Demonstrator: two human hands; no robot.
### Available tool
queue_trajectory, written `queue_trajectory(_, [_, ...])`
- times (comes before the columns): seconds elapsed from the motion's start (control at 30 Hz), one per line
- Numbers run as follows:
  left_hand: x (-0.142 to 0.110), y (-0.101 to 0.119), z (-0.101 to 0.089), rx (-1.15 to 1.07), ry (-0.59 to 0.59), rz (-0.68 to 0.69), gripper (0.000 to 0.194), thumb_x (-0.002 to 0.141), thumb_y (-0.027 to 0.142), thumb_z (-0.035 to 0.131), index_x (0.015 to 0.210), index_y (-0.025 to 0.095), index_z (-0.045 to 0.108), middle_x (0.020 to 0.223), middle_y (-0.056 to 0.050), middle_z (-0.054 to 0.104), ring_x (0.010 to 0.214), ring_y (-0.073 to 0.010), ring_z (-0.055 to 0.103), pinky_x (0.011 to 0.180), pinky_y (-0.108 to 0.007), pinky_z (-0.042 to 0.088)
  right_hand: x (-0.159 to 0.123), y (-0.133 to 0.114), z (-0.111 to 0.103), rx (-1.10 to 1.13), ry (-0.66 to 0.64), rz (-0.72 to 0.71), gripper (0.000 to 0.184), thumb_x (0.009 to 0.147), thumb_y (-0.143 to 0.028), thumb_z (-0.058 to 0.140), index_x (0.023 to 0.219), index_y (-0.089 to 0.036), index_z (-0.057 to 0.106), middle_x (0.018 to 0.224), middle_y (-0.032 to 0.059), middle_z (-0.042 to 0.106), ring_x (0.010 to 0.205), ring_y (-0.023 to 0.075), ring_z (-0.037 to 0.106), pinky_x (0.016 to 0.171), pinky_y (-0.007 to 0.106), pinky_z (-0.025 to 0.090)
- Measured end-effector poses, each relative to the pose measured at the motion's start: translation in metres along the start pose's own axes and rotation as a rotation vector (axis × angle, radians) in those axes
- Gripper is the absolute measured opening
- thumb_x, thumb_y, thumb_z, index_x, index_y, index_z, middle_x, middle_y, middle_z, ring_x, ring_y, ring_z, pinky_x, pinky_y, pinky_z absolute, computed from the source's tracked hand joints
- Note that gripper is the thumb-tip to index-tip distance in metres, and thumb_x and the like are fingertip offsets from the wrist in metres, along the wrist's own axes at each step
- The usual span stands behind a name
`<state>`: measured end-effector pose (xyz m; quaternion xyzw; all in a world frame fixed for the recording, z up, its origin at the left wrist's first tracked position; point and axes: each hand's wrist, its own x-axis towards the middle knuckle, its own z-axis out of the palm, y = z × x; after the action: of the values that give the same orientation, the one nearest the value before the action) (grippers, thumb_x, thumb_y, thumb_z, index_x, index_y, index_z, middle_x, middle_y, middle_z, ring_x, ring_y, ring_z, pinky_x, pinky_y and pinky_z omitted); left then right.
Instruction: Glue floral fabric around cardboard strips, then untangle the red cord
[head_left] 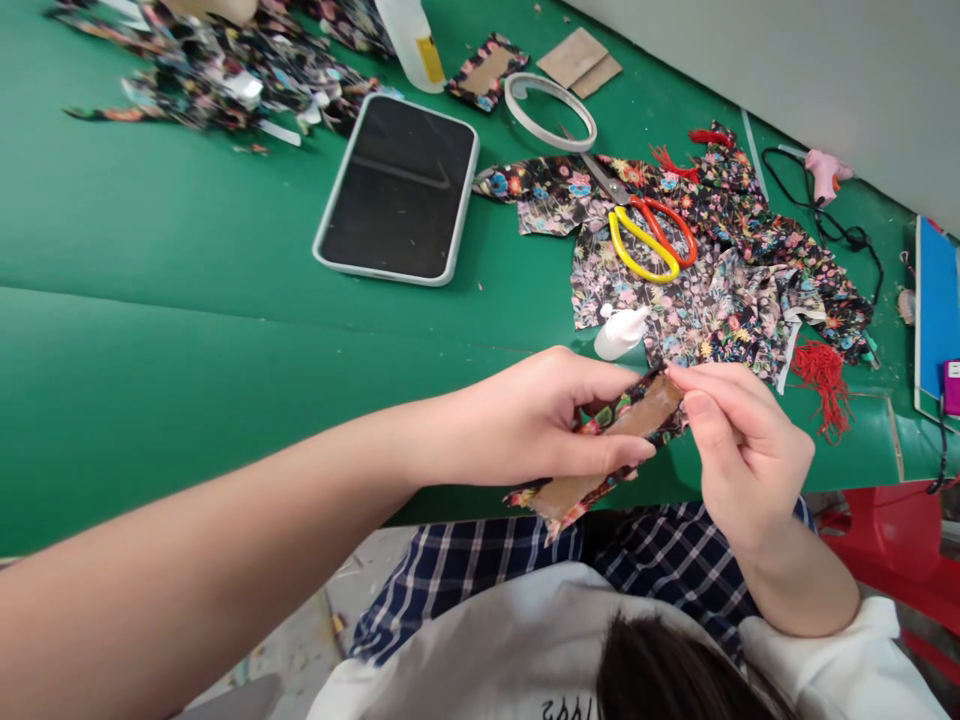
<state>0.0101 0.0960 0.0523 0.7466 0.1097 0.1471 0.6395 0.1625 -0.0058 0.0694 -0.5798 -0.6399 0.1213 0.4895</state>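
Between my hands is a narrow brown cardboard strip with black floral fabric around its edges. My left hand grips it from the left, thumb lying across the brown face. At the strip's upper right end, my right hand pinches the fabric edge with thumb and forefinger. Just beyond my hands lies a small white glue bottle. Black floral fabric pieces spread behind it, and scissors with one red and one yellow handle rest on top.
A tablet-like device lies on the green table. Farther back are fabric scraps, a white bottle, a tape roll and a fabric-edged card. To the right are red tassels, a pink glue gun and a red stool.
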Motion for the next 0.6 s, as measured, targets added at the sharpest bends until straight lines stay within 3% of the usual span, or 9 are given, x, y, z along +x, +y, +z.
queue_trajectory(0.2, [-0.001, 0.002, -0.001, -0.045, -0.009, -0.061, 0.015, 0.079, 0.026, 0.058, 0.070, 0.015, 0.054, 0.053, 0.006, 0.054, 0.045, -0.0043, 0.046, 0.041, -0.012, 0.036, -0.001, 0.005, 0.002, 0.122, -0.076, 0.070, 0.039, 0.078, -0.018, 0.066, 0.115, -0.029, 0.063, 0.095, -0.0012, 0.070, 0.086, 0.0088, 0.064, 0.076, 0.020, 0.056])
queue_trajectory(0.37, [0.000, 0.001, 0.000, -0.052, -0.019, -0.084, 0.017, 0.079, 0.026, 0.059, 0.067, 0.015, 0.052, 0.049, 0.008, 0.049, 0.042, -0.0030, 0.044, 0.040, -0.011, 0.033, -0.002, 0.005, 0.003, 0.136, -0.078, 0.076, 0.035, 0.081, -0.018, 0.063, 0.113, -0.031, 0.064, 0.096, -0.0014, 0.070, 0.087, 0.0095, 0.064, 0.077, 0.022, 0.056])
queue_trajectory(0.47, [0.000, 0.005, -0.002, -0.135, -0.033, -0.131, 0.020, 0.080, 0.030, 0.061, 0.069, 0.016, 0.052, 0.050, 0.007, 0.050, 0.041, -0.0038, 0.046, 0.039, -0.011, 0.036, 0.000, 0.011, 0.000, 0.189, 0.022, 0.048, 0.026, 0.087, -0.029, 0.053, 0.109, -0.030, 0.067, 0.087, 0.0000, 0.070, 0.081, 0.0115, 0.064, 0.069, 0.025, 0.056])
queue_trajectory(0.53, [-0.005, 0.010, -0.007, -0.185, -0.104, -0.210, 0.020, 0.081, 0.034, 0.058, 0.074, 0.016, 0.055, 0.055, 0.005, 0.056, 0.043, -0.0060, 0.052, 0.039, -0.013, 0.041, 0.003, 0.021, -0.002, 0.200, 0.120, 0.043, 0.027, 0.091, -0.033, 0.045, 0.107, -0.029, 0.067, 0.082, 0.0009, 0.069, 0.075, 0.0127, 0.064, 0.065, 0.028, 0.055])
queue_trajectory(0.6, [-0.014, 0.015, -0.015, -0.080, -0.107, -0.263, 0.020, 0.079, 0.036, 0.062, 0.077, 0.016, 0.059, 0.057, 0.004, 0.060, 0.044, -0.0076, 0.055, 0.041, -0.015, 0.043, 0.006, 0.034, -0.004, 0.175, 0.122, 0.097, 0.028, 0.091, -0.035, 0.044, 0.109, -0.028, 0.065, 0.086, 0.0021, 0.068, 0.078, 0.0132, 0.064, 0.069, 0.029, 0.056])
